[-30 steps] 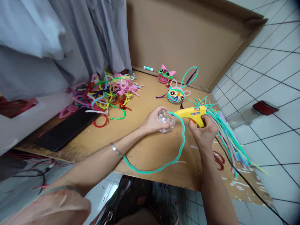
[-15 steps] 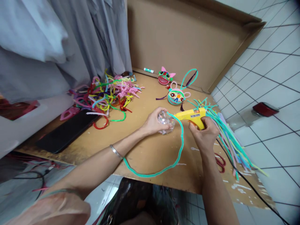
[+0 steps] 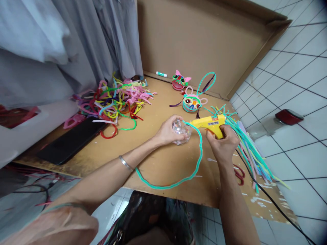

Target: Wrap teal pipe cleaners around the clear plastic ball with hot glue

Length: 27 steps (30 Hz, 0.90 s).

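Both hands unmoved; glue gun (image 3: 209, 123) touching clear ball (image 3: 180, 131).

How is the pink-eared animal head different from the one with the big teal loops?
The pink-eared head has short pointed pink ears; the looped head has small pink rings and tall teal loops above it. The pink-eared head sits farther back, near the cardboard wall; the looped head sits nearer the glue gun. The pink-eared head shows a wide red mouth; the looped head shows none. Both are round, mostly teal, with big eyes.
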### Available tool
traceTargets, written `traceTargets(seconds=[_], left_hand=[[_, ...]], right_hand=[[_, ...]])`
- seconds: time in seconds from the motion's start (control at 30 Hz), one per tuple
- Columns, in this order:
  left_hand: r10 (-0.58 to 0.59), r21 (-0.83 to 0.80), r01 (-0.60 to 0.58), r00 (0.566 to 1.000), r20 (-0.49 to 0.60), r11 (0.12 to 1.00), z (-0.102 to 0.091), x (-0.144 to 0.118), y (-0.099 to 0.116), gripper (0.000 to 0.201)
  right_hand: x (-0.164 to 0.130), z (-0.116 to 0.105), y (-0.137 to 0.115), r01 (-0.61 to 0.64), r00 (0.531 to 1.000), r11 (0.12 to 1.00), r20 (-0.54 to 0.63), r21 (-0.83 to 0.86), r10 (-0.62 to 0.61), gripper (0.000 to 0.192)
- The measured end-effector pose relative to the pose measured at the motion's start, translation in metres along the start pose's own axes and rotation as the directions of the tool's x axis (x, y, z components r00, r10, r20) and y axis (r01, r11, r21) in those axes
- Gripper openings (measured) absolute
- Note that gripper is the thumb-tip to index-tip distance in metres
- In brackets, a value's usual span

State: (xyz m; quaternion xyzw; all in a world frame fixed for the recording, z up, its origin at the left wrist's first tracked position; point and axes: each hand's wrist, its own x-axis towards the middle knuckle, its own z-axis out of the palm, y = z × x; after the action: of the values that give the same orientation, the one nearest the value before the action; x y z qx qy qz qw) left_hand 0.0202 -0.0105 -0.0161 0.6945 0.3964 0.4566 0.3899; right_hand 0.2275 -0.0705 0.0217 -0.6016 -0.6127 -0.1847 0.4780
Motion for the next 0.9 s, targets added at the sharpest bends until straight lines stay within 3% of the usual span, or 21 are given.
traceTargets(seconds=[0.9], left_hand=[[0.041, 0.033, -0.041, 0.999, -0.017, 0.999, -0.0015, 0.0012, 0.0035, 0.058]], right_hand=[[-0.0001, 0.0006, 0.0043, 0.003, 1.0, 1.0, 0.02, 0.005, -0.004, 0.019]])
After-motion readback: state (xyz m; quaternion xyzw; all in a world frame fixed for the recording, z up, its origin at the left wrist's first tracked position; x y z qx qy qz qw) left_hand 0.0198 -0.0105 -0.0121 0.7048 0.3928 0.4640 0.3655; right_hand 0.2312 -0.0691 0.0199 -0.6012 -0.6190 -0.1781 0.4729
